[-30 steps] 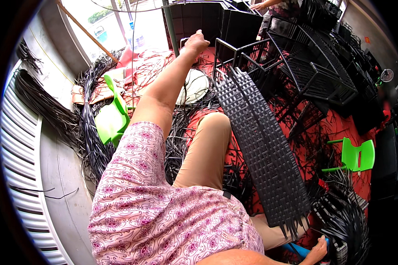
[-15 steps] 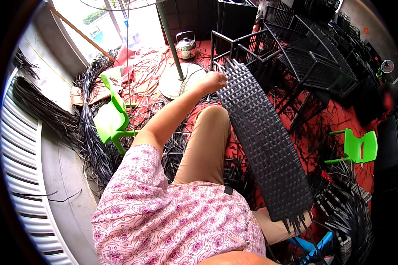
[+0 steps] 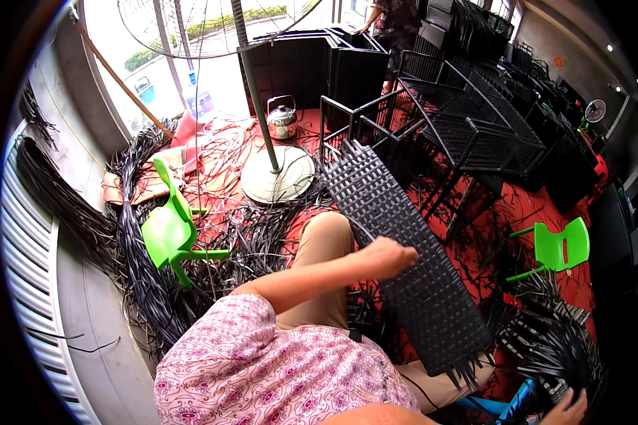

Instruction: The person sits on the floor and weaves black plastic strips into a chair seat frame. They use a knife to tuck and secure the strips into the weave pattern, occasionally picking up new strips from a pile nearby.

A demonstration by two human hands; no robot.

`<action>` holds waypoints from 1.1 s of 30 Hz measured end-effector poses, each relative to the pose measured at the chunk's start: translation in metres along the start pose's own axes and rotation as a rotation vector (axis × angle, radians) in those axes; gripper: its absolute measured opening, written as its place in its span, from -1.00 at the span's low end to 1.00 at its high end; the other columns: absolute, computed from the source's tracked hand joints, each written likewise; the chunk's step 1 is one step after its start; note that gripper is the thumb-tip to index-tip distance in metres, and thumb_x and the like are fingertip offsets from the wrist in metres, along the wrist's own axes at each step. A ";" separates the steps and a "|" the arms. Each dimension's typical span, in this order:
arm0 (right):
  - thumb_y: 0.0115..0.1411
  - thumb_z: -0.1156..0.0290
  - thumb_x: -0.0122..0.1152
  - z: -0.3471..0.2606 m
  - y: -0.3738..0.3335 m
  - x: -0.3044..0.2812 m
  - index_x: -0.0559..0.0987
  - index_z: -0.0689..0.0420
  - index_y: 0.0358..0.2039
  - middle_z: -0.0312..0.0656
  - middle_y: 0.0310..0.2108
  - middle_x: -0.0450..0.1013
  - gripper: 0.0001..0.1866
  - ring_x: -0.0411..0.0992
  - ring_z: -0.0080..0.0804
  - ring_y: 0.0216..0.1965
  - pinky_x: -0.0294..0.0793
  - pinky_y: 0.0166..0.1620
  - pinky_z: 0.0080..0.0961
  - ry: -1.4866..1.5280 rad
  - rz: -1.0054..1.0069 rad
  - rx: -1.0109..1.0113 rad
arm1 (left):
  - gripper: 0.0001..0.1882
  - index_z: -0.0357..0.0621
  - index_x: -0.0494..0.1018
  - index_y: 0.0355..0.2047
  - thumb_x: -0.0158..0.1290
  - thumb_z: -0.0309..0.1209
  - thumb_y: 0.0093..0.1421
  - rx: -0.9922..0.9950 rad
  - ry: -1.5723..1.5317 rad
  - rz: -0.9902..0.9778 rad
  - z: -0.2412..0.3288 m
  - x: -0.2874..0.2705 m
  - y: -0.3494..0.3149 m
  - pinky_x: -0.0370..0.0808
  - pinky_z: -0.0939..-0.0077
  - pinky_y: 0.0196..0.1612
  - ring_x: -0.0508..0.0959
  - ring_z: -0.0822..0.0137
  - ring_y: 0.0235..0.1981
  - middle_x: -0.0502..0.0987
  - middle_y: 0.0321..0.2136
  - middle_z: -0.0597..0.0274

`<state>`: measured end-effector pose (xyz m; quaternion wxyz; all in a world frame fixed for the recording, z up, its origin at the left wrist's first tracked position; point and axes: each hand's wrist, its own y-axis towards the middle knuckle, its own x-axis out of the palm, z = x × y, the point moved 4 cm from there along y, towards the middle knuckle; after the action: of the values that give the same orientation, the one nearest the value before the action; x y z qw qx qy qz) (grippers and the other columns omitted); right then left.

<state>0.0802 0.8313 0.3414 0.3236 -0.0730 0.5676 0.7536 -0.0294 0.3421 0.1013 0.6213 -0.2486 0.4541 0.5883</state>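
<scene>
Head view: the left hand (image 3: 391, 257) is curled closed over the panel (image 3: 432, 304), hiding some weave; whether it pinches anything, I cannot tell. The panel's fringed end covers part of the right leg (image 3: 432, 388). The right hand (image 3: 566, 411), cut off below, has parted fingers.

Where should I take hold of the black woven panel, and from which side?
Probably pinch the black woven panel midway along its long left edge, coming from the person's left. The panel looks flat and thin, and that edge runs fairly even, while loose strands stick out at both ends. The left hand overlaps that side in this view.
</scene>
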 end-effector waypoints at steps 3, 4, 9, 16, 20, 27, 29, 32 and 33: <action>0.14 0.52 0.24 -0.120 -0.038 0.039 0.56 0.24 0.00 -0.07 -0.22 0.53 -0.63 0.49 -0.32 -0.23 0.49 -0.12 -0.43 0.895 -0.205 0.137 | -0.68 -0.05 0.46 0.05 0.03 -0.29 0.32 0.119 -0.051 -0.134 0.060 0.010 -0.022 0.56 0.15 -0.46 0.66 0.06 -0.49 0.64 -0.47 0.10; 0.21 0.44 0.21 -0.160 -0.057 0.056 0.42 0.24 0.21 -0.04 -0.04 0.48 -0.47 0.46 -0.26 -0.06 0.45 0.05 -0.36 1.168 -0.609 0.263 | -0.65 -0.09 0.42 0.09 0.02 -0.31 0.32 0.164 -0.114 -0.061 0.073 0.017 -0.032 0.57 0.16 -0.45 0.66 0.06 -0.47 0.64 -0.45 0.11; 0.41 0.03 0.11 -0.311 -0.111 0.032 0.38 0.31 0.21 -0.10 -0.17 0.51 -0.38 0.51 -0.34 -0.18 0.50 -0.10 -0.44 1.958 -0.944 0.237 | -0.51 -0.26 0.25 0.21 0.01 -0.37 0.31 0.280 -0.220 0.120 0.114 -0.001 -0.044 0.58 0.18 -0.35 0.67 0.06 -0.35 0.65 -0.35 0.04; 0.31 0.35 0.23 -0.327 -0.131 0.024 0.62 0.31 -0.17 -0.31 -0.54 0.43 -0.75 0.30 -0.66 -0.59 0.25 -0.53 -0.64 1.992 -1.307 0.272 | -0.62 -0.22 0.34 0.09 0.05 -0.34 0.32 0.055 -0.101 0.106 0.090 -0.022 -0.068 0.51 0.11 -0.45 0.64 -0.02 -0.46 0.60 -0.48 -0.01; 0.24 0.49 0.24 -0.307 -0.129 0.032 0.66 0.32 -0.31 -0.36 -0.67 0.38 -0.86 0.31 -0.68 -0.63 0.24 -0.55 -0.66 1.859 -1.194 0.238 | -0.69 -0.14 0.44 -0.02 0.08 -0.27 0.32 0.014 -0.022 0.286 0.059 -0.039 -0.074 0.50 0.13 -0.48 0.63 0.00 -0.49 0.59 -0.53 0.00; 0.24 0.52 0.25 -0.242 -0.151 0.080 0.64 0.29 -0.32 -0.39 -0.58 0.43 -0.90 0.27 -0.72 -0.66 0.18 -0.59 -0.71 1.819 -1.192 0.405 | -0.80 -0.07 0.54 -0.16 0.07 -0.26 0.32 -0.105 0.104 0.431 0.017 -0.090 -0.082 0.54 0.19 -0.36 0.65 0.07 -0.37 0.65 -0.40 0.12; 0.30 0.29 0.26 -0.214 -0.160 0.090 0.65 0.21 -0.14 -0.18 -0.34 0.56 -0.75 0.45 -0.44 -0.39 0.46 -0.30 -0.46 1.563 -1.415 0.327 | -0.80 -0.08 0.57 -0.23 0.10 -0.25 0.29 -0.115 0.166 0.443 0.013 -0.091 -0.084 0.52 0.22 -0.38 0.63 0.10 -0.43 0.63 -0.45 0.15; 0.30 0.44 0.20 -0.192 -0.172 0.093 0.65 0.25 -0.20 -0.34 -0.42 0.48 -0.84 0.31 -0.64 -0.49 0.32 -0.43 -0.62 1.596 -1.126 0.304 | -0.81 -0.09 0.56 -0.27 0.09 -0.25 0.30 -0.052 0.198 0.462 0.007 -0.099 -0.070 0.50 0.23 -0.39 0.62 0.10 -0.47 0.61 -0.48 0.13; 0.31 0.44 0.20 -0.186 -0.175 0.092 0.65 0.24 -0.20 -0.35 -0.42 0.47 -0.84 0.29 -0.65 -0.50 0.30 -0.45 -0.63 1.594 -1.081 0.257 | -0.81 -0.10 0.54 -0.27 0.06 -0.26 0.32 -0.057 0.193 0.482 0.004 -0.096 -0.078 0.49 0.21 -0.39 0.62 0.08 -0.46 0.61 -0.49 0.10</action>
<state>0.0607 0.7261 0.0924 0.1524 -0.7770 0.5880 0.1649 0.0560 0.2826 0.1680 0.4094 -0.2057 0.5407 0.7055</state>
